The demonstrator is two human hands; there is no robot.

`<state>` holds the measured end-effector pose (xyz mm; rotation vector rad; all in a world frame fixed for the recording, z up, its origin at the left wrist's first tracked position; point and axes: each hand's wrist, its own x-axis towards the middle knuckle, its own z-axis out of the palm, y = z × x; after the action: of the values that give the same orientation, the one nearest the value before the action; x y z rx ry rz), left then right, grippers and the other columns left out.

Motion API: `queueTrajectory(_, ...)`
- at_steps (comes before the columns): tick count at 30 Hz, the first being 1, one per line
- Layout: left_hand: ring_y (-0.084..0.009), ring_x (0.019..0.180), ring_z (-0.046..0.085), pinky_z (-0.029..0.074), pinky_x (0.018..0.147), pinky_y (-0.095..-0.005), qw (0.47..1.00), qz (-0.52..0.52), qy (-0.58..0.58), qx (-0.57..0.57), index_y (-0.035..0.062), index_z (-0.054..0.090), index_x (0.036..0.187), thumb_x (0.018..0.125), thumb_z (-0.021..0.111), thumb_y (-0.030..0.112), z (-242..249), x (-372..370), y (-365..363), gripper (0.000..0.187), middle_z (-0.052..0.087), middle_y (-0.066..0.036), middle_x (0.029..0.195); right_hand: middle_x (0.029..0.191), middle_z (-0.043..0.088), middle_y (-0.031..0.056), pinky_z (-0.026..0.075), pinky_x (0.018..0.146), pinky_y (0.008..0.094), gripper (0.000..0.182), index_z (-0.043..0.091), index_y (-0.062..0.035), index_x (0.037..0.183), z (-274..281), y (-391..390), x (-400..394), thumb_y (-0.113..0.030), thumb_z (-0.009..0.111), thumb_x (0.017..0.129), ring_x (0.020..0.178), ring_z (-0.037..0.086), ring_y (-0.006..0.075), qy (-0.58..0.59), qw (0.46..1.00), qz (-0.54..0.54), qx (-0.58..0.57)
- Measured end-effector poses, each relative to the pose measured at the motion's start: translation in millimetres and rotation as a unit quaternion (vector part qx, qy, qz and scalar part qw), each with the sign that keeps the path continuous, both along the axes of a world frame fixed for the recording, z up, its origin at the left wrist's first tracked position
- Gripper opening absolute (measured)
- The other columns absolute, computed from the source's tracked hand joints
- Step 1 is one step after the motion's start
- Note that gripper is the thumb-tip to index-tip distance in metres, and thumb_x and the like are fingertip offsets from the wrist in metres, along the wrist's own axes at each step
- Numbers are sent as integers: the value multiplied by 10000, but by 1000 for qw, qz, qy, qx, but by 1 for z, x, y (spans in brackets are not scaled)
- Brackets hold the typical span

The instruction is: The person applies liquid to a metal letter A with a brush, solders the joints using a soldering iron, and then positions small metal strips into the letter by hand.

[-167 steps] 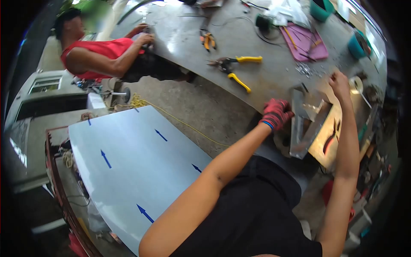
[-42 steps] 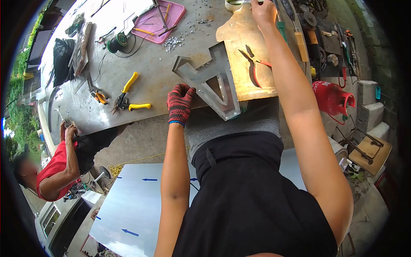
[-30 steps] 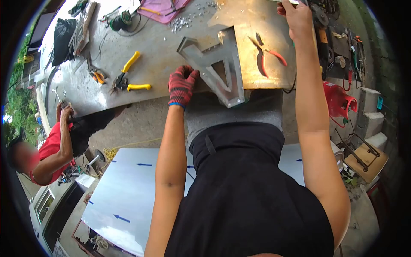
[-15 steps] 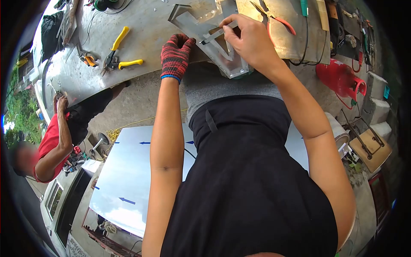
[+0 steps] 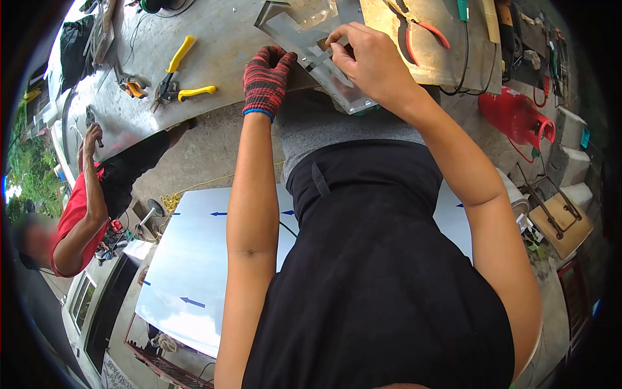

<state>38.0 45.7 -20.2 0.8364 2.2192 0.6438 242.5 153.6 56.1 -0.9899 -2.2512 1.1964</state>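
Note:
My left hand [image 5: 265, 78], in a red and black striped glove, is closed with fingertips pressed together beside the left edge of a letter-shaped sheet-metal piece [image 5: 291, 37]. What lies in that pinch, if anything, is hidden. My bare right hand [image 5: 366, 58] is over the metal piece, thumb and fingers pinched on a thin metal strip [image 5: 317, 63]. The strip slants across the piece toward the gloved hand, and its right part is hidden by my fingers. The piece extends over the bench's front edge, close to my waist.
Yellow-handled snips [image 5: 170, 81] and orange-handled cutters [image 5: 133, 87] lie on the metal bench [image 5: 220, 39] at left. Red-handled pliers [image 5: 431, 32] lie at right, near a cable. A red gas tank [image 5: 515, 117] stands right. A person in a red shirt [image 5: 81, 207] works at far left.
My right hand has shifted slightly left, and the strip's exposed end sits lower on the metal piece. My left hand stays nearly in place. The other person's hands have moved up.

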Motion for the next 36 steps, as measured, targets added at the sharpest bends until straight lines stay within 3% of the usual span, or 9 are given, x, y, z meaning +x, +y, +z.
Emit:
queueTrajectory(4, -280, 974, 704, 523, 940, -417, 1000, 4, -6, 5, 94, 742, 1044, 878, 802, 398, -2, 0, -1, 352, 769, -116, 980, 920, 681, 196, 539, 808, 454, 162, 687, 17, 984, 4, -3, 2, -130, 632, 941, 856, 677, 384, -21, 1000, 2, -7)
queueTrajectory(6, -128, 836, 648, 527, 813, -312, 1000, -4, 11, 22, 44, 718, 1035, 904, 814, 274, 0, 2, 0, 282, 741, -52, 897, 918, 683, 196, 539, 807, 456, 163, 686, 17, 983, 2, -2, 0, -130, 632, 940, 856, 677, 387, -12, 1000, 0, -2)
queueTrajectory(15, -112, 820, 627, 522, 795, -302, 999, 11, -20, 27, 43, 714, 1035, 904, 817, 273, -7, -1, -1, 285, 727, -33, 883, 879, 683, 207, 539, 801, 469, 157, 680, 20, 945, -11, 13, -23, -130, 643, 919, 827, 678, 403, 18, 998, 5, 66)
queueTrajectory(16, -112, 820, 627, 522, 795, -302, 999, 12, -20, 26, 43, 714, 1035, 904, 817, 273, -7, -1, 0, 285, 727, -33, 883, 876, 682, 210, 538, 802, 470, 157, 675, 22, 935, -9, 13, -24, -130, 643, 917, 825, 678, 403, 31, 997, 5, 72)
queueTrajectory(18, -258, 903, 722, 544, 880, -398, 1000, 5, -6, 19, 88, 740, 1043, 871, 812, 394, -7, -2, -1, 358, 769, -116, 950, 881, 683, 208, 539, 801, 470, 157, 671, 23, 940, -4, 12, -16, -129, 642, 918, 833, 680, 400, 24, 998, -1, 61)
queueTrajectory(23, -266, 902, 724, 546, 881, -401, 1000, -3, 5, 29, 89, 742, 1047, 872, 810, 402, -13, -3, -3, 364, 770, -117, 948, 858, 673, 204, 530, 707, 419, 157, 666, 45, 980, 16, 17, -8, -105, 637, 943, 771, 672, 361, 15, 996, 6, 83)
queueTrajectory(25, -269, 905, 726, 546, 884, -402, 1000, 0, 0, 30, 90, 744, 1048, 873, 809, 406, -11, -3, -3, 367, 771, -117, 947, 915, 639, 263, 524, 770, 473, 142, 643, 45, 961, 16, 18, -9, -87, 631, 909, 865, 645, 455, 5, 999, 10, 33)
queueTrajectory(32, -271, 923, 731, 549, 882, -402, 1000, -4, 4, 25, 80, 742, 1059, 878, 806, 404, -5, -1, -1, 376, 773, -124, 957, 905, 671, 253, 534, 757, 449, 158, 660, 49, 974, 8, 11, -8, -95, 646, 911, 838, 670, 422, 26, 999, 11, 22)
queueTrajectory(36, -272, 921, 729, 549, 880, -396, 999, 1, -9, 38, 74, 739, 1061, 880, 805, 400, -8, -2, -2, 379, 771, -128, 963, 898, 686, 196, 541, 802, 463, 157, 661, 24, 971, -5, 5, -6, -124, 636, 923, 853, 680, 387, 28, 997, 14, 67)
